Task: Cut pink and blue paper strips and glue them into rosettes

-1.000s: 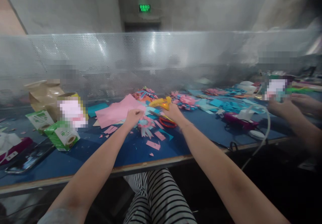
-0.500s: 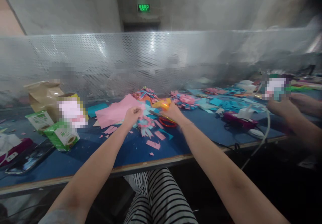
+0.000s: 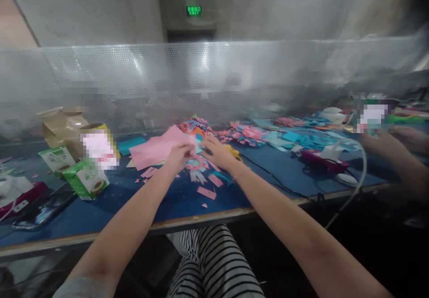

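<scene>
Both my hands meet over a small pink and blue paper rosette [image 3: 197, 167] on the blue table [image 3: 110, 199]. My left hand [image 3: 179, 155] is closed in a pinch at the rosette's top edge, on a bit of paper too small to make out. My right hand [image 3: 218, 153] lies just right of it, fingers stretched left toward the rosette, holding nothing. The yellow glue gun [image 3: 235, 152] rests on the table right behind my right hand, with its black cable [image 3: 271, 177] running off to the right. A pink paper sheet [image 3: 156, 148] lies left of my left hand.
Finished paper flowers [image 3: 248, 133] and blue scraps fill the back of the table. Green cartons [image 3: 85, 179], a brown bag [image 3: 63, 126] and a phone [image 3: 43, 211] are at the left. A co-worker's hand [image 3: 380, 145] is at the right, beside a pink device [image 3: 318, 159]. A perforated metal screen stands behind.
My right hand held the yellow glue gun raised by the rosette; it has set the gun down on the table and reached left toward my left hand.
</scene>
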`<state>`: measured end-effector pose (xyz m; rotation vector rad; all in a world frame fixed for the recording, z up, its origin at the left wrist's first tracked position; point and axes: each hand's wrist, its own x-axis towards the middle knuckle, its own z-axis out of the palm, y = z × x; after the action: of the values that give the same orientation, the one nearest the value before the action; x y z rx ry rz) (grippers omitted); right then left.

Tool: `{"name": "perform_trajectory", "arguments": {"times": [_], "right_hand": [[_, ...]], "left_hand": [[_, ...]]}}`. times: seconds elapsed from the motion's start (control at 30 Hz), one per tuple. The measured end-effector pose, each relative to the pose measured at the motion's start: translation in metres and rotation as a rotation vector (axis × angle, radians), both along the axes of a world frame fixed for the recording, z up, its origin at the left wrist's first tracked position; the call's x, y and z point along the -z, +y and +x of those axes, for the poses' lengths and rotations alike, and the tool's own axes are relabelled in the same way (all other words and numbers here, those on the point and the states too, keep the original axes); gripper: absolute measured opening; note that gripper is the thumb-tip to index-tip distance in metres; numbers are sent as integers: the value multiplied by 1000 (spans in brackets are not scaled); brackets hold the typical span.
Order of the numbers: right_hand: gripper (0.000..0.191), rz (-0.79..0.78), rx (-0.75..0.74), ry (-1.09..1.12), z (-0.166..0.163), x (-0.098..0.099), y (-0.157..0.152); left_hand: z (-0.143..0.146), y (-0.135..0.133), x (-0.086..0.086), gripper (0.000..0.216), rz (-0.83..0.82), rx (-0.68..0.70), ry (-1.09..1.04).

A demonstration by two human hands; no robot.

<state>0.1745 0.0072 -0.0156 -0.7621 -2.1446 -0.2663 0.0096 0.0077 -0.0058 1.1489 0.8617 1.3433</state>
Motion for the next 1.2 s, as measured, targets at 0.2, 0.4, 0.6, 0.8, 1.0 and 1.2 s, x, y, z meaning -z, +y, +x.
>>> {"name": "perform_trajectory", "arguments": {"times": [0.2, 0.4, 0.6, 0.8, 1.0, 1.2], "right_hand": [[12, 65, -154, 95, -13, -1, -6], [5, -21, -173, 114, -14, -1, -8], [14, -21, -206, 115, -15, -1, -10], [15, -39, -221, 125, -15, -2, -10], [7, -54, -206, 163, -15, -3, -9], [8, -92, -218, 196, -16, -3, -10]], "left_hand": [[3, -3, 1, 20, -13, 67, -76], [5, -5, -1, 17, -21, 56, -110], [5, -5, -1, 15, -53, 54, -143], [5, -4, 0, 15, -63, 52, -164], [4, -4, -1, 17, -52, 83, -167], [2, 0, 1, 18, 10, 65, -118]]}}
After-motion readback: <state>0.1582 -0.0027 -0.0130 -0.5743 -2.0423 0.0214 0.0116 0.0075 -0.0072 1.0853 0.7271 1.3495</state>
